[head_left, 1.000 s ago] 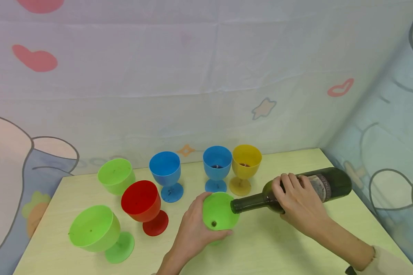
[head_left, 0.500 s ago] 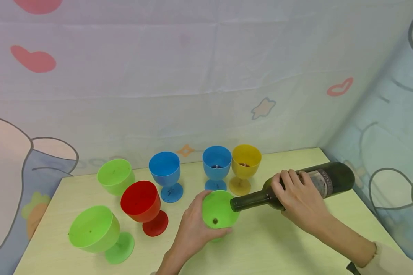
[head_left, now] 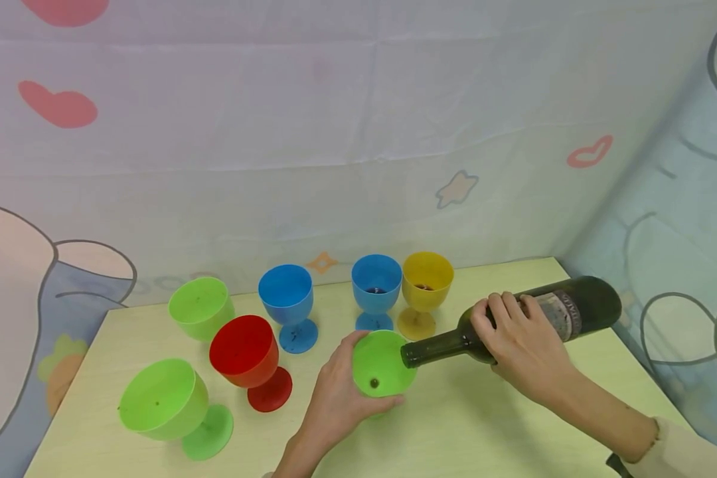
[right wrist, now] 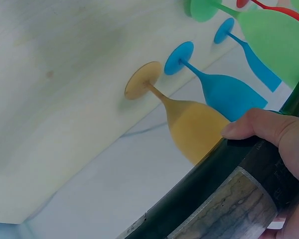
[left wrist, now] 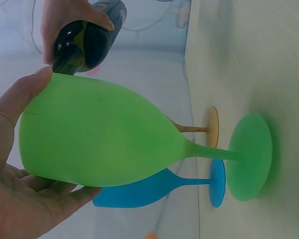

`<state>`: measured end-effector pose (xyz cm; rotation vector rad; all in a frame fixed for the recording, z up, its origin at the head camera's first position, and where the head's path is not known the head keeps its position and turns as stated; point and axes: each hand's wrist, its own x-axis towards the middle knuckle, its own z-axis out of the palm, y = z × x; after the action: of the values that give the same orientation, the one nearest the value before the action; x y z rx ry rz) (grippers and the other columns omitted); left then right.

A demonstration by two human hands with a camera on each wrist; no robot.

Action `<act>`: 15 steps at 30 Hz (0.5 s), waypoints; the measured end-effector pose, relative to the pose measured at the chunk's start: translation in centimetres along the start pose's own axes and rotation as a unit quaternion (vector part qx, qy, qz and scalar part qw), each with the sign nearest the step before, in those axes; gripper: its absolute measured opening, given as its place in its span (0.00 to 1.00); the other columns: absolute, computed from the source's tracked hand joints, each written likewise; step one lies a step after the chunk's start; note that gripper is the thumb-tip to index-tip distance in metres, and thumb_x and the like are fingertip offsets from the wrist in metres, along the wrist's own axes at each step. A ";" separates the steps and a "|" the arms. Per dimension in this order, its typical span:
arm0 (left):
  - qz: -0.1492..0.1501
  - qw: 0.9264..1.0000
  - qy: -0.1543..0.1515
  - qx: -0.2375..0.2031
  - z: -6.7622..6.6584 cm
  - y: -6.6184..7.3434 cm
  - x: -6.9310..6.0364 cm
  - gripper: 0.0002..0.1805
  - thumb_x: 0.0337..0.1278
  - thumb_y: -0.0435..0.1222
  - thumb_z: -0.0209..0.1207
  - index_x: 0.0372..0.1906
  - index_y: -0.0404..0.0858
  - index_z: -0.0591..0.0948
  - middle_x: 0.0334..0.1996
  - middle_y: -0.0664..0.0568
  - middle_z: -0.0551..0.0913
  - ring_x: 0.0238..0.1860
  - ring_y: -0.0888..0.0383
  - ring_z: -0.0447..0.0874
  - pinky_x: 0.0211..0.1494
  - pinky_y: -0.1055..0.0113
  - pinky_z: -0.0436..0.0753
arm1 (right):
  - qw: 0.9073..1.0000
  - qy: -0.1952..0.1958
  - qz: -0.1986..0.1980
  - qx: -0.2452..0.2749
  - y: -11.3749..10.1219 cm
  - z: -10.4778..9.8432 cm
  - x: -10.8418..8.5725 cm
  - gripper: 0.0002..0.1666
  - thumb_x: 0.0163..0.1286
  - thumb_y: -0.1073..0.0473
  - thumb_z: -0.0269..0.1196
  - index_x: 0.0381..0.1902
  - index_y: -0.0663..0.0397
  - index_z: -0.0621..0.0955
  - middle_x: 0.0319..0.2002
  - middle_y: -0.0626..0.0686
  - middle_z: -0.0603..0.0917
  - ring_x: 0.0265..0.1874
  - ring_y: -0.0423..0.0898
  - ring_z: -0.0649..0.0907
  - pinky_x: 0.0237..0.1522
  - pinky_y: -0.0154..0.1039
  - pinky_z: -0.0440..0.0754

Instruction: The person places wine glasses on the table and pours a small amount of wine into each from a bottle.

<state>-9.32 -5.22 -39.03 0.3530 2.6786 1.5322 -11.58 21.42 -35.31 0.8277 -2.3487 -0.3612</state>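
My left hand [head_left: 337, 398] grips the bowl of a green plastic goblet [head_left: 382, 362] near its rim, thumb on the near side and fingers round the far side. In the left wrist view the goblet's foot [left wrist: 250, 157] appears to rest on the tabletop. A small dark spot shows inside the bowl. My right hand [head_left: 520, 342] holds a dark green wine bottle [head_left: 594, 304] round its shoulder and body, tilted with its base raised to the right. The bottle's mouth lies at the goblet's right rim. Whether liquid is flowing cannot be made out.
Behind the held goblet stand a blue goblet [head_left: 376, 282] and a yellow goblet [head_left: 428, 282], both with dark liquid inside. To the left are another blue goblet [head_left: 285, 292], a red goblet [head_left: 245, 352] and two green goblets, one far [head_left: 200, 305], one near [head_left: 164, 398]. A printed cloth [head_left: 263, 133] hangs behind the table.
The bottle's base has risen, tipping it more steeply toward the goblet. Its mouth stays at the rim. My left hand and the goblet have barely moved.
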 end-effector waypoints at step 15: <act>0.001 1.000 0.000 0.009 0.2 0.0 0.0 0.48 0.29 0.48 0.74 0.60 0.38 0.63 0.50 0.48 0.72 0.48 0.49 0.70 0.42 0.57 0.76 | 1.000 0.004 -0.008 -0.013 0.2 -0.3 0.0 0.41 0.26 0.56 0.73 0.39 0.67 0.68 0.30 0.64 0.70 0.29 0.59 0.72 0.33 0.51 0.71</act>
<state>-9.29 -5.08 -39.13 0.3559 2.6951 1.5086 -11.46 21.54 -35.02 0.8351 -2.3252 -0.3947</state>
